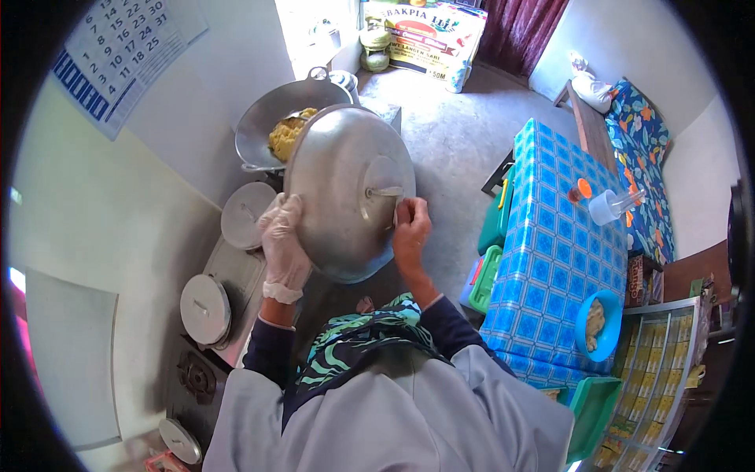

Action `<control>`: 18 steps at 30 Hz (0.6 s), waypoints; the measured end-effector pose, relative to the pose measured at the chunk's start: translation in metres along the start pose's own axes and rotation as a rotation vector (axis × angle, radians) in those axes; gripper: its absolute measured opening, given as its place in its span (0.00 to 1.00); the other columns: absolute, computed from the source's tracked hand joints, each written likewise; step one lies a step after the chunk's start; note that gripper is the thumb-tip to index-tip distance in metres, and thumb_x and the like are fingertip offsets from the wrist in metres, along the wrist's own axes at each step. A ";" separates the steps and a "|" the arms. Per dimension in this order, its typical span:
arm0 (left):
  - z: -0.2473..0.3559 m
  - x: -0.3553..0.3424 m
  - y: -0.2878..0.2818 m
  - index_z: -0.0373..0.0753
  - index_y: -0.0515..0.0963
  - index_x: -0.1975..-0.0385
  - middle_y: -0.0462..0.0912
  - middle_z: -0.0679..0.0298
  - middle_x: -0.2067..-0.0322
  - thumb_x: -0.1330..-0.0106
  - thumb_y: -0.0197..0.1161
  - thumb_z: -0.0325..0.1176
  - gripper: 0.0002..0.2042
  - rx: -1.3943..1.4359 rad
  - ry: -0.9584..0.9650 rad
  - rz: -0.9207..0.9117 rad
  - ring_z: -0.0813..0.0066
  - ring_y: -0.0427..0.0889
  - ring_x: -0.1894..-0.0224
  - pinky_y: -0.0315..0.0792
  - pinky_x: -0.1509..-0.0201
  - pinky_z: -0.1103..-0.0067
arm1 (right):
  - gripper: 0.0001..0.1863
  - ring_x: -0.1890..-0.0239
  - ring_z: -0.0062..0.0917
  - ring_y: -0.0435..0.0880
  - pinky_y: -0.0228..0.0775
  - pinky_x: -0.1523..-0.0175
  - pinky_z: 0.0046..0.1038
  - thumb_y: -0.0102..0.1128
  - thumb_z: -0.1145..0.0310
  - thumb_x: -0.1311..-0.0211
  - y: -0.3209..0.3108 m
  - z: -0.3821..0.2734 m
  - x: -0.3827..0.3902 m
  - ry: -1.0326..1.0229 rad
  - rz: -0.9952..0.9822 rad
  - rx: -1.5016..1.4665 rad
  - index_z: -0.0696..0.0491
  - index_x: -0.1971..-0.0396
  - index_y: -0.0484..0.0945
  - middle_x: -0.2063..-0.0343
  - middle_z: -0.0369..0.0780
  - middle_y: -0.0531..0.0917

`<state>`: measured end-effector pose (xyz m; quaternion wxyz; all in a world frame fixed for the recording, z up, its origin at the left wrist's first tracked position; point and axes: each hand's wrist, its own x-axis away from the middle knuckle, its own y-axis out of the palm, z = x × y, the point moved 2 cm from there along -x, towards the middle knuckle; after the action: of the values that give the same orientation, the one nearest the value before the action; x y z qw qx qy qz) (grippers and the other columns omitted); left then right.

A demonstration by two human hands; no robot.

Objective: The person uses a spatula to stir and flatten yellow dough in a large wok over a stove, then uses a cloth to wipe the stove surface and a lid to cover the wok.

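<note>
Holding a metal lid (342, 189) before the wok (271, 118) of yellow food (285, 135).

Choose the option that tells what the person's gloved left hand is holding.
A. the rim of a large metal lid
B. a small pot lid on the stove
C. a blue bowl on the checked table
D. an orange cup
A: the gloved left hand grips the left rim of the large metal lid, while the bare right hand holds it near its handle.
</note>
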<state>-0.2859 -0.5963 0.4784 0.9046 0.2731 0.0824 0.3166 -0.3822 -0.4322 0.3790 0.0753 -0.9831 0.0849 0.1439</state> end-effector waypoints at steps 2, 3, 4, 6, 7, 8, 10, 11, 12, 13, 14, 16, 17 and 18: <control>-0.031 -0.030 0.006 0.37 0.75 0.73 0.77 0.68 0.69 0.43 0.60 0.26 0.01 -0.089 0.223 -0.302 0.81 0.74 0.66 0.70 0.62 0.83 | 0.12 0.68 0.28 0.78 0.68 0.62 0.33 0.52 0.62 0.38 0.000 0.042 -0.026 0.410 -0.137 -0.429 0.56 0.66 0.71 0.70 0.40 0.78; -0.045 -0.041 0.009 0.37 0.75 0.74 0.77 0.67 0.69 0.44 0.60 0.25 0.02 -0.133 0.333 -0.446 0.80 0.74 0.66 0.70 0.62 0.82 | 0.13 0.67 0.27 0.78 0.68 0.61 0.33 0.52 0.61 0.38 0.003 0.054 -0.038 0.672 -0.192 -0.816 0.56 0.64 0.71 0.68 0.40 0.78; -0.053 -0.034 0.024 0.37 0.75 0.77 0.78 0.65 0.70 0.46 0.60 0.25 0.01 -0.383 0.386 -0.417 0.78 0.75 0.69 0.70 0.64 0.82 | 0.14 0.66 0.26 0.77 0.69 0.60 0.32 0.52 0.59 0.38 0.010 0.069 -0.046 0.994 -0.164 -1.158 0.56 0.62 0.72 0.66 0.40 0.78; -0.068 -0.027 0.058 0.35 0.75 0.71 0.75 0.67 0.75 0.42 0.58 0.28 0.04 -0.726 0.414 -0.621 0.77 0.74 0.75 0.69 0.70 0.81 | 0.14 0.66 0.26 0.77 0.69 0.60 0.32 0.51 0.60 0.38 0.008 0.085 -0.068 1.051 -0.160 -1.263 0.56 0.62 0.72 0.66 0.39 0.78; -0.081 -0.028 0.069 0.35 0.76 0.69 0.77 0.62 0.74 0.46 0.58 0.21 0.05 -0.748 0.581 -0.863 0.69 0.76 0.74 0.70 0.70 0.79 | 0.14 0.66 0.26 0.77 0.69 0.60 0.31 0.51 0.60 0.38 0.005 0.091 -0.078 1.026 -0.152 -1.256 0.56 0.61 0.72 0.66 0.39 0.78; -0.094 -0.031 0.079 0.36 0.75 0.69 0.78 0.59 0.74 0.46 0.58 0.23 0.05 -0.833 0.598 -1.136 0.63 0.78 0.72 0.72 0.70 0.74 | 0.14 0.66 0.26 0.77 0.69 0.60 0.31 0.51 0.61 0.38 -0.001 0.097 -0.089 1.006 -0.145 -1.237 0.56 0.61 0.72 0.66 0.39 0.78; -0.120 -0.034 0.107 0.38 0.74 0.67 0.78 0.59 0.71 0.46 0.58 0.29 0.08 -1.190 0.649 -1.431 0.61 0.78 0.71 0.72 0.69 0.71 | 0.14 0.66 0.25 0.77 0.69 0.60 0.31 0.51 0.61 0.39 -0.019 0.110 -0.116 0.948 -0.122 -1.159 0.56 0.61 0.72 0.66 0.39 0.78; -0.122 -0.039 0.122 0.38 0.73 0.66 0.77 0.57 0.68 0.45 0.59 0.32 0.09 -1.235 0.666 -1.465 0.59 0.78 0.67 0.73 0.67 0.69 | 0.14 0.66 0.25 0.77 0.69 0.61 0.31 0.51 0.62 0.39 -0.030 0.116 -0.131 0.923 -0.101 -1.117 0.56 0.61 0.72 0.66 0.39 0.78; -0.120 -0.044 0.134 0.39 0.72 0.65 0.76 0.56 0.64 0.44 0.59 0.35 0.11 -1.294 0.671 -1.491 0.56 0.78 0.64 0.73 0.64 0.67 | 0.13 0.66 0.25 0.77 0.69 0.61 0.30 0.51 0.62 0.39 -0.039 0.126 -0.141 0.912 -0.088 -1.069 0.57 0.61 0.72 0.66 0.39 0.78; -0.125 -0.059 0.144 0.39 0.71 0.58 0.73 0.53 0.56 0.46 0.63 0.40 0.18 -1.149 0.624 -1.529 0.56 0.75 0.54 0.72 0.53 0.71 | 0.13 0.66 0.25 0.77 0.69 0.61 0.30 0.51 0.63 0.39 -0.047 0.134 -0.153 0.898 -0.076 -1.026 0.57 0.60 0.72 0.66 0.39 0.78; -0.120 -0.074 0.152 0.39 0.70 0.54 0.72 0.54 0.54 0.47 0.63 0.41 0.22 -1.142 0.693 -1.322 0.58 0.74 0.52 0.69 0.50 0.71 | 0.13 0.66 0.25 0.77 0.69 0.61 0.30 0.51 0.63 0.39 -0.052 0.143 -0.168 0.889 -0.064 -0.986 0.57 0.60 0.72 0.66 0.39 0.78; -0.105 -0.100 0.169 0.39 0.65 0.47 0.70 0.55 0.51 0.47 0.65 0.42 0.29 -1.047 0.690 -0.899 0.62 0.71 0.48 0.65 0.45 0.71 | 0.13 0.66 0.24 0.77 0.69 0.61 0.29 0.51 0.64 0.39 -0.074 0.156 -0.199 0.849 -0.015 -0.896 0.57 0.60 0.72 0.66 0.39 0.78; -0.104 -0.112 0.175 0.39 0.61 0.43 0.69 0.56 0.49 0.47 0.65 0.43 0.32 -0.948 0.617 -0.669 0.64 0.70 0.46 0.64 0.43 0.72 | 0.13 0.66 0.24 0.77 0.69 0.61 0.29 0.51 0.64 0.39 -0.080 0.163 -0.213 0.838 0.002 -0.861 0.57 0.60 0.72 0.66 0.39 0.78; -0.112 -0.125 0.178 0.38 0.56 0.39 0.68 0.58 0.47 0.47 0.66 0.42 0.37 -0.798 0.421 -0.401 0.68 0.69 0.46 0.62 0.42 0.72 | 0.13 0.66 0.24 0.77 0.69 0.61 0.29 0.51 0.64 0.39 -0.086 0.170 -0.229 0.829 0.016 -0.827 0.57 0.60 0.72 0.66 0.39 0.78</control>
<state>-0.5139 -0.5086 0.4787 0.9456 -0.1856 0.1868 0.1913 -0.6278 -0.2861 0.2963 -0.3554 -0.9043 0.0516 -0.2309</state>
